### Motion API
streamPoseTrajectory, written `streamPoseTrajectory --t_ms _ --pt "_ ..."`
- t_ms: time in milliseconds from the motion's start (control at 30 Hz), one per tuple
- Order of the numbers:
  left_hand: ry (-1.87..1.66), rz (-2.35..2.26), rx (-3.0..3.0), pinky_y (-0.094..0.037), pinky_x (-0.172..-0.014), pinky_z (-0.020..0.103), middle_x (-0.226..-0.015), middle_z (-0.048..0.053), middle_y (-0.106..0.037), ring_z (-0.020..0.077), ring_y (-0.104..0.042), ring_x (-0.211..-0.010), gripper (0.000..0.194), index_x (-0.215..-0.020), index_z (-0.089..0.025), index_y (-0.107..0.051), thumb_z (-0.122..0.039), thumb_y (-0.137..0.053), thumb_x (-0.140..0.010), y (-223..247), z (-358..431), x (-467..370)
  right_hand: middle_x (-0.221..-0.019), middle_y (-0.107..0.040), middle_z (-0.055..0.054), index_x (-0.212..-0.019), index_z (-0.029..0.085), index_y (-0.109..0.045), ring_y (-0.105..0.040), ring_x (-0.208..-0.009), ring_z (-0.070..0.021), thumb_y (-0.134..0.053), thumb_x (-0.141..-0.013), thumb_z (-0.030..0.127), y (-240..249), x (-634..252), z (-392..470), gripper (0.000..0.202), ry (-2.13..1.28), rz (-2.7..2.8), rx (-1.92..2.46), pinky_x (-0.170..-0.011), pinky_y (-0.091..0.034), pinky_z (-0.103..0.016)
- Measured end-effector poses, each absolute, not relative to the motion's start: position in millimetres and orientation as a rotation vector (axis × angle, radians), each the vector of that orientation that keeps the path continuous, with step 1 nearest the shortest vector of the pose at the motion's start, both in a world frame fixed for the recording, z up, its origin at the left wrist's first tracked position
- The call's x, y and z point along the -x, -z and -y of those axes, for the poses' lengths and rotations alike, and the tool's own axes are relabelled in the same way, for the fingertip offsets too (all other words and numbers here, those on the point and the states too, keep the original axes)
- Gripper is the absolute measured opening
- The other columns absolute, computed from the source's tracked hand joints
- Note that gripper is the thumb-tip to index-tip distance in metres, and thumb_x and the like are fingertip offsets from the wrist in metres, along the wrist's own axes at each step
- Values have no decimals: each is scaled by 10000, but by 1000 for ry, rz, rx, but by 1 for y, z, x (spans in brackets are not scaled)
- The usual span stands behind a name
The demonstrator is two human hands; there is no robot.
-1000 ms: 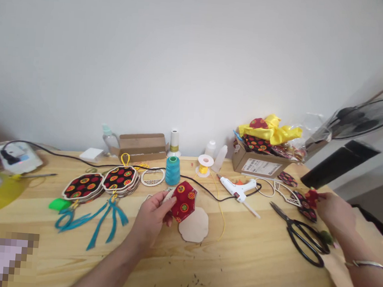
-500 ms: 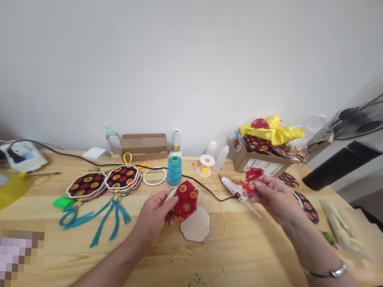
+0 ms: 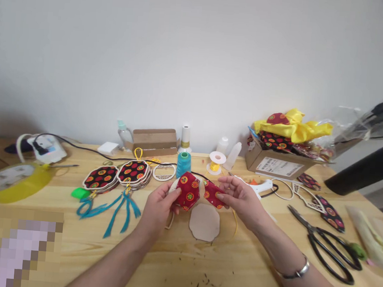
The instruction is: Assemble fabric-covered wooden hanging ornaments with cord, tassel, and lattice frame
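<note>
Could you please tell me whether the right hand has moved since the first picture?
Yes, the right hand has moved left: it was to the right of the scissors, and is now to the left of them, near the left hand.

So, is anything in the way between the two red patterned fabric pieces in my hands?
Only a narrow pale edge shows between the red piece in your left hand and the other red piece in your right hand; no separate object is visible there. Whether they touch is unclear.
</note>
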State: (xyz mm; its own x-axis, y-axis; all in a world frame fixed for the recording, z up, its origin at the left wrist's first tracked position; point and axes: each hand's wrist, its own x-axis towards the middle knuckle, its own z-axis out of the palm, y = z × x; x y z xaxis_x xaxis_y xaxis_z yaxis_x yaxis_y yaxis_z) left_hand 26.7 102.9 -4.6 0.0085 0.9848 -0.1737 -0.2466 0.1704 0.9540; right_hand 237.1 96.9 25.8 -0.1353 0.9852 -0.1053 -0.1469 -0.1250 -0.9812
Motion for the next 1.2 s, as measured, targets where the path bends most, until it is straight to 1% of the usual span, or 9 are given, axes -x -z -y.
streamPoseTrajectory --t_ms 200,300,433,567,733,900,1000,1100,1200 --pt "-1259 -1110 -867 -390 -420 191 -738 18 -689 102 -547 -513 386 -957 -122 -637 -359 -730 -667 1 -102 -27 -910 -640 -25 -1064 195 -535 -656 -834 -157 -640 -700 155 -18 -234 -107 381 -1218 1415 1189 -749 -548 -324" --pt "-1275 -1114 -867 -392 -419 195 -757 25 -696 103 -555 -506 396 -966 -122 -637 -362 -731 -666 0 -101 -28 -1065 -645 -83 -1104 202 -523 -648 -973 -191 -559 -749 101 -15 -229 -112 371 -1091 1571 1251 -849 -541 -388" --pt "-1257 -1111 -887 -395 -420 186 -768 22 -698 87 -536 -501 399 -993 -125 -652 -351 -737 -674 1 -99 -29 -1248 -570 -123 -1173 203 -539 -606 -1046 -211 -439 -822 93 -10 -224 -109 382 -622 1720 1335 -882 -507 -431" --pt "-1225 -1111 -925 -405 -423 183 -743 21 -684 94 -537 -521 386 -999 -118 -649 -348 -731 -701 5 -98 -30 -1037 -636 -100 -1092 192 -575 -626 -885 -192 -365 -883 163 -4 -227 -106 298 -621 1606 1396 -790 -514 -377" --pt "-1207 -1141 -969 -382 -412 161 -742 -3 -667 60 -479 -483 375 -1017 -134 -634 -365 -716 -733 7 -99 -29 -716 -638 -38 -900 187 -631 -604 -663 -173 -454 -880 300 -2 -233 -108 212 -805 1569 1439 -621 -495 -298" --pt "-1123 -1182 -1036 -353 -384 160 -598 -21 -639 56 -449 -411 380 -957 -122 -645 -386 -748 -703 3 -95 -34 -587 -638 -7 -746 165 -663 -497 -417 -100 -595 -791 501 -3 -224 -100 346 -1340 1580 1340 -407 -385 -219" --pt "-1076 -1185 -1062 -343 -376 159 -554 -24 -628 53 -441 -386 355 -868 -124 -650 -396 -768 -673 1 -93 -37 -466 -576 18 -698 155 -646 -457 -372 -88 -652 -734 467 -1 -219 -97 314 -1494 1465 1380 -373 -316 -198" --pt "-1072 -1180 -1055 -343 -371 165 -581 -7 -654 58 -454 -378 364 -862 -133 -647 -448 -730 -698 2 -93 -37 -391 -523 35 -626 169 -586 -404 -341 -73 -618 -748 449 0 -220 -100 307 -1499 1398 1413 -361 -274 -189" --pt "-1104 -1185 -1029 -365 -383 169 -591 8 -665 96 -543 -440 371 -878 -136 -642 -462 -706 -714 5 -95 -35 -383 -507 40 -614 181 -547 -385 -331 -71 -568 -777 454 -2 -225 -105 319 -1459 1353 1452 -354 -256 -190"
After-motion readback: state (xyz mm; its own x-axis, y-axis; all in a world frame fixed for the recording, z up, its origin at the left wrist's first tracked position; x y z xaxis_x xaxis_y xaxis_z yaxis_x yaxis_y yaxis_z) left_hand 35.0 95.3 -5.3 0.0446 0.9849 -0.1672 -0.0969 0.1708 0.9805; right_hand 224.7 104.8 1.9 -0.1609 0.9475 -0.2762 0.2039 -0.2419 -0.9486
